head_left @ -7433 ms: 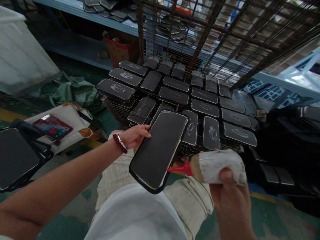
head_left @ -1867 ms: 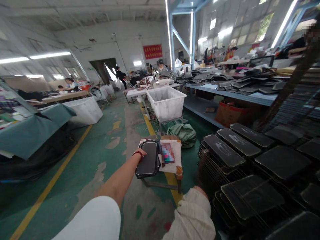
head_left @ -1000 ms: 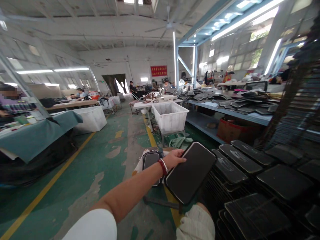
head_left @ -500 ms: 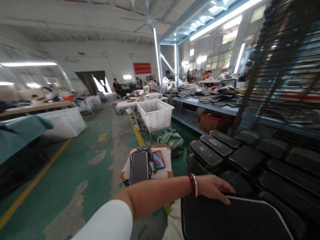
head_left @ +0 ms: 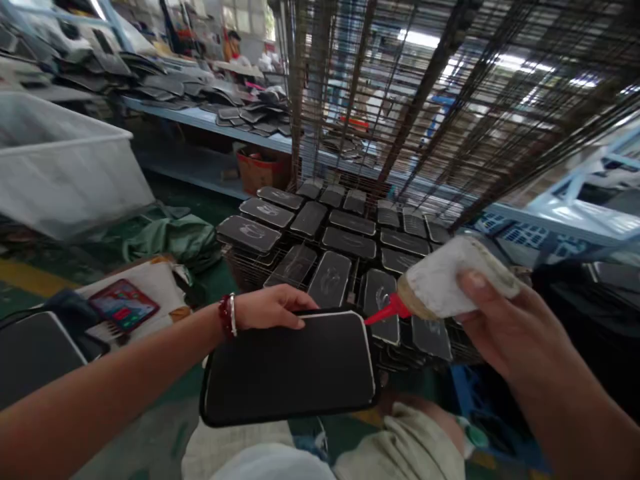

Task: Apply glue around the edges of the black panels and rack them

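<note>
My left hand (head_left: 274, 308) grips the far edge of a black rounded panel (head_left: 285, 373), its thumb on top and its other fingers hidden beneath. The panel lies above my lap, with a pale line along its right and far edges. In my right hand (head_left: 505, 313) is a white bottle (head_left: 445, 280) with a red nozzle (head_left: 390, 310), tilted down to the left. The nozzle's tip is at the panel's far right corner. Behind the panel, several dark rounded pieces (head_left: 330, 277) lie on a wire rack, some with shiny smears.
A tall wire grid (head_left: 400, 100) stands behind the rack. At the left are a white bin (head_left: 65, 173), a green cloth bag (head_left: 175, 240) and a phone (head_left: 124, 305) on a padded surface. Dark pieces cover a blue shelf (head_left: 200, 120); a red-brown box (head_left: 263, 170) stands below.
The view has swung right and down. My right hand has come into view with the bottle, its nozzle at the panel. My left hand still holds the panel, which now shows more fully.
</note>
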`<state>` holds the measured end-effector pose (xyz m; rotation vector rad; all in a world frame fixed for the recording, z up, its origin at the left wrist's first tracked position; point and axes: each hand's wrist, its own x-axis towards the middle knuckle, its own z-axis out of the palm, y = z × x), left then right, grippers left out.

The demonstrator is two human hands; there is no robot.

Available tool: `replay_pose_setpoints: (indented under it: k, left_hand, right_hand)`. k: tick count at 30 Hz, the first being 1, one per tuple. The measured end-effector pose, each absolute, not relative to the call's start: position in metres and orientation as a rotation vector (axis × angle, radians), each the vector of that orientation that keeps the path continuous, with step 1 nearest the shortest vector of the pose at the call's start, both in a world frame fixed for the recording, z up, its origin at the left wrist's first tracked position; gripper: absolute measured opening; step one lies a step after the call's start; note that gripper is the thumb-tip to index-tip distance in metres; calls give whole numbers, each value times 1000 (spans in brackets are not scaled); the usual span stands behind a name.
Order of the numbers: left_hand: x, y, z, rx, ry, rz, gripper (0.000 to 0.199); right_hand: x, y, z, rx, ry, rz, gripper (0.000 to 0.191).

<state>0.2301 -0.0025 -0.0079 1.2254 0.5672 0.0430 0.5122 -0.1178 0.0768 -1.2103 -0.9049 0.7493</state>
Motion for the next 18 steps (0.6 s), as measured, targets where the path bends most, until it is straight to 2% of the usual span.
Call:
replay_pose_setpoints:
  k: [5,18]
  left_hand:
    - [237,-3,-6,1225,548,-2,32]
    - [244,-3,-11,1223,545,-75,34]
  right_hand:
    - [523,-117,64,-1148,-948,847,23]
    - [529,-118,55,-1166,-984,841,19]
